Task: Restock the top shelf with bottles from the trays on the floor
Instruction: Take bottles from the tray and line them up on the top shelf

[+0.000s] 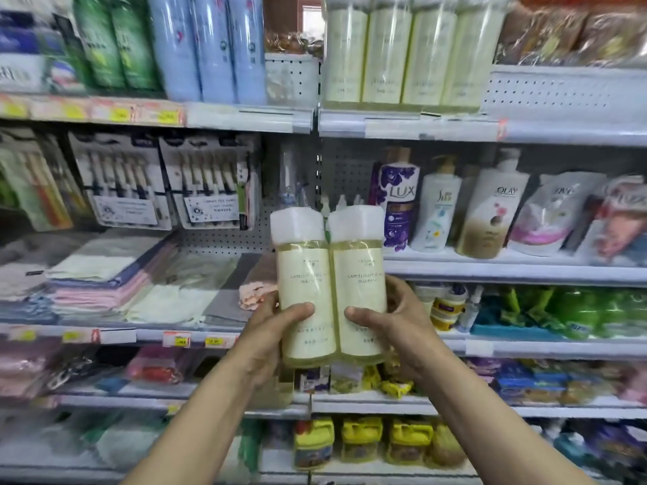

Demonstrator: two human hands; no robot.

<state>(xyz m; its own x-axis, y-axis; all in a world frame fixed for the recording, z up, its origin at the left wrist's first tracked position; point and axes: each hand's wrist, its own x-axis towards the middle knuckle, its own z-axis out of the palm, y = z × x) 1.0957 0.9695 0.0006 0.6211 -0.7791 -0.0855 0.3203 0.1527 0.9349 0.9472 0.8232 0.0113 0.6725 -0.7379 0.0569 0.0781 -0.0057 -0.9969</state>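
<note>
Pale-yellow twin bottles [332, 288], wrapped together upright, sit clamped between both hands: left hand [271, 339] curled round the left bottle, right hand [395, 325] round the right. Matching bottles [402, 54] stand on the top shelf [413, 126] above the hands.

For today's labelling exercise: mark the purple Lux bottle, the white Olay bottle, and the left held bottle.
purple Lux bottle [399, 201], head view, on its label.
white Olay bottle [493, 211], head view, mid-body.
left held bottle [304, 285], head view, on its label.
</note>
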